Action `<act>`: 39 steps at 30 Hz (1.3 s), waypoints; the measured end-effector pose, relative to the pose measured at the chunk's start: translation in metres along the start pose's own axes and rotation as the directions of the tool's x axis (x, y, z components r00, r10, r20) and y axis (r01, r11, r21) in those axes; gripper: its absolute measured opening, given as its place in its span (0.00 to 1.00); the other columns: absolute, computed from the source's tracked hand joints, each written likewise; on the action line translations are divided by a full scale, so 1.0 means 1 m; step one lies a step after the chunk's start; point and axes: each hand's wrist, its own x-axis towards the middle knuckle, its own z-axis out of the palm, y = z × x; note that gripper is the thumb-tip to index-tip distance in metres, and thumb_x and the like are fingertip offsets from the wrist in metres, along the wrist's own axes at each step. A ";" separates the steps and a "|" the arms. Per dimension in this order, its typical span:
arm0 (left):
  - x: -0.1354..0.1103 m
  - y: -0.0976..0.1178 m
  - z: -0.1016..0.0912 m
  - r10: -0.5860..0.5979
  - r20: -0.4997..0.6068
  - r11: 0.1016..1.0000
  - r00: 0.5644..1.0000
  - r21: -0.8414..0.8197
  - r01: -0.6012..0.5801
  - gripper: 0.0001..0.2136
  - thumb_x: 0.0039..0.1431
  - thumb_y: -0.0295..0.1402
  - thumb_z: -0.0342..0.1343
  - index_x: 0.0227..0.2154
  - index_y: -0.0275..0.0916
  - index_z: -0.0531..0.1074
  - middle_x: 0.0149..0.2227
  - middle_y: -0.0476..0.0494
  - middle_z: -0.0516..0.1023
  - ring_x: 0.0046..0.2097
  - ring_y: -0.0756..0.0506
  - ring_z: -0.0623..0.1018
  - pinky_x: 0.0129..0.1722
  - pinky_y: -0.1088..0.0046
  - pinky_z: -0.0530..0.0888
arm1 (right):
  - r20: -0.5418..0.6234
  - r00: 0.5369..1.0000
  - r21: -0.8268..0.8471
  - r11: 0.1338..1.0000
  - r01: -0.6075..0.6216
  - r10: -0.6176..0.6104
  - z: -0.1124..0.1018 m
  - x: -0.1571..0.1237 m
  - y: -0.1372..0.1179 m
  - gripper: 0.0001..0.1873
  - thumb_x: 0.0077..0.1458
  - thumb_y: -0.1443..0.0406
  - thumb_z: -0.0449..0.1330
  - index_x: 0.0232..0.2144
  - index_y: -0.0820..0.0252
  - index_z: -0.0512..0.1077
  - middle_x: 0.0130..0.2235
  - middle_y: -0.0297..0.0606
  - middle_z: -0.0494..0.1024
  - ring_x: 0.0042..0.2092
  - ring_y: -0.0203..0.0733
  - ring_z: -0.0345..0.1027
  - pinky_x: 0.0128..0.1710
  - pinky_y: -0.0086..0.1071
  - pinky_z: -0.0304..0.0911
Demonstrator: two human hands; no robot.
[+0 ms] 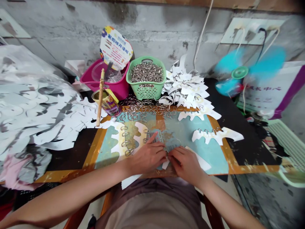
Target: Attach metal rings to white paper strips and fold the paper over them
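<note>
My left hand [149, 156] and my right hand [184, 162] meet near the table's front edge, fingers pinched together over a white paper cutout [199, 160] that lies on the blue and orange mat [214, 152]. What the fingertips grip between them is too small to name. A cutout with metal rings along its edge [130, 138] lies just left of my left hand. Another ringed cutout [218, 134] lies to the right. Loose metal rings [147, 109] are scattered behind the mat.
A green basket [146, 90] full of rings stands at the back, beside a pink tub [119, 87] and a tin with a wooden stick [100, 98]. Piles of white cutouts [43, 111] lie left and behind [188, 87]. A running teal fan [240, 73] stands at the right.
</note>
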 end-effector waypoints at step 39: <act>-0.005 0.003 0.006 0.014 -0.060 0.998 0.998 0.070 -0.009 0.08 0.65 0.24 0.49 0.31 0.37 0.69 0.31 0.45 0.78 0.47 0.45 0.80 0.69 0.51 0.51 | -0.013 0.980 -0.253 0.949 0.189 -0.198 0.008 -0.008 0.009 0.10 0.65 0.72 0.52 0.35 0.61 0.73 0.31 0.40 0.74 0.35 0.46 0.64 0.35 0.38 0.55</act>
